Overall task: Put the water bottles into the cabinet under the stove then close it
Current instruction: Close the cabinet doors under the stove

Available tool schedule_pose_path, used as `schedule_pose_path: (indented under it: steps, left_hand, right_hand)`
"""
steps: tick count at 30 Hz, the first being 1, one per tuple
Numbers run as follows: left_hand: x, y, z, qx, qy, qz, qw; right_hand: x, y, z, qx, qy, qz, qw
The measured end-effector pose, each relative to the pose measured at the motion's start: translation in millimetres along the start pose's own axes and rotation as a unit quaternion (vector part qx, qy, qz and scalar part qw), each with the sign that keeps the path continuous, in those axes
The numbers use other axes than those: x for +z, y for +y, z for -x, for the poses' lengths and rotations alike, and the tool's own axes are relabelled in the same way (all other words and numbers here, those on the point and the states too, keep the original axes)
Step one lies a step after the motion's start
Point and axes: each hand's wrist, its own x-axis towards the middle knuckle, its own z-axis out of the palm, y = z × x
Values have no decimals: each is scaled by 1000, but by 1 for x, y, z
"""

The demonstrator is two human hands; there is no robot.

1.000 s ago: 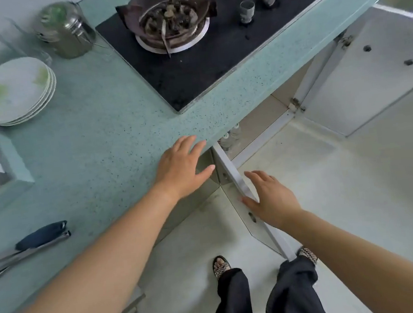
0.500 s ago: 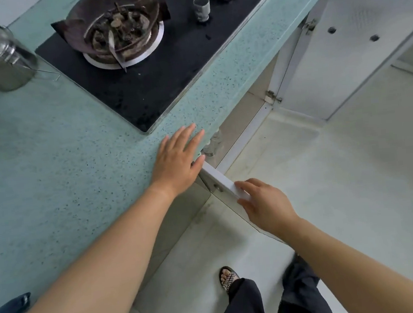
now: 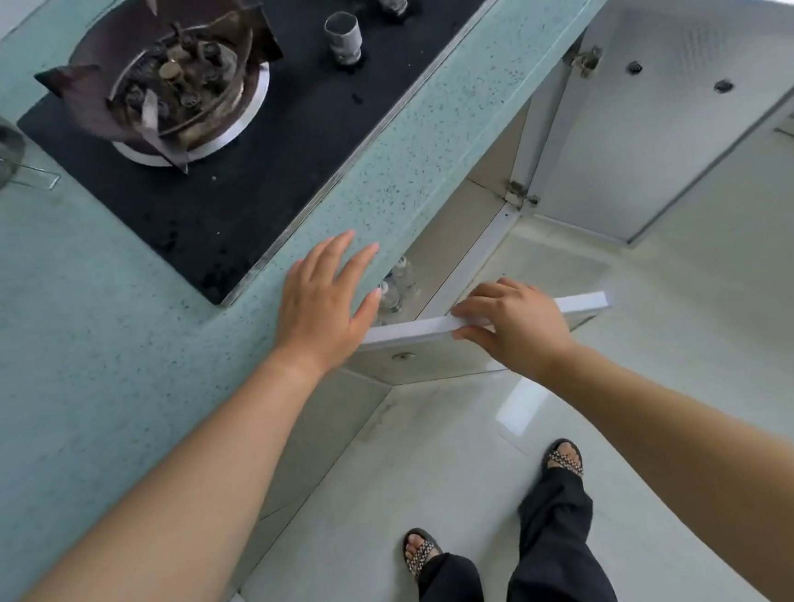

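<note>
1. The right hand (image 3: 512, 324) has its grip curled over the top edge of the near door (image 3: 483, 319); push it steadily shut.
2. The left hand (image 3: 325, 302) lies flat and holds nothing on the desk (image 3: 99, 326) front edge, bracing.
3. The water bottles (image 3: 396, 286) stand inside the cabinet; the far door (image 3: 684, 98) needs closing too.

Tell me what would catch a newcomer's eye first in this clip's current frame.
Two bare arms dominate: the left hand lies flat on the teal countertop edge, while the right hand grips the top edge of a half-open cabinet door below. Behind that door, water bottles peek out, and a grimy stove burner sits top left.
</note>
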Motion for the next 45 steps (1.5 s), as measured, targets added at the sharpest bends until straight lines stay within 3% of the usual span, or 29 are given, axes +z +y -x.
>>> schedule_pose_path:
  steps: [6,13,17,22,35,45]
  left_hand:
    - [13,31,-92,-36,-11,6,999]
    - [14,35,-98,-50,-1,10,999]
    - [13,37,-98,-56,-7,3,998]
    - [14,36,-99,-59,-9,9,998]
    - [14,31,-101,-60,-21,25,998]
    - [6,33,-103,-72,-62,33,995]
  right_hand:
    - [-48,90,-50,-34,3,-16,999]
    - [-65,123,-64,-111,-55,-6,992]
    - [-68,132,-75,-55,-29,-34,997]
    - [-58,123,-114,88,56,-129,986]
    - [-39,99,-142,210,120,-245,939]
    - [-70,91,-115,152,29,-121,980]
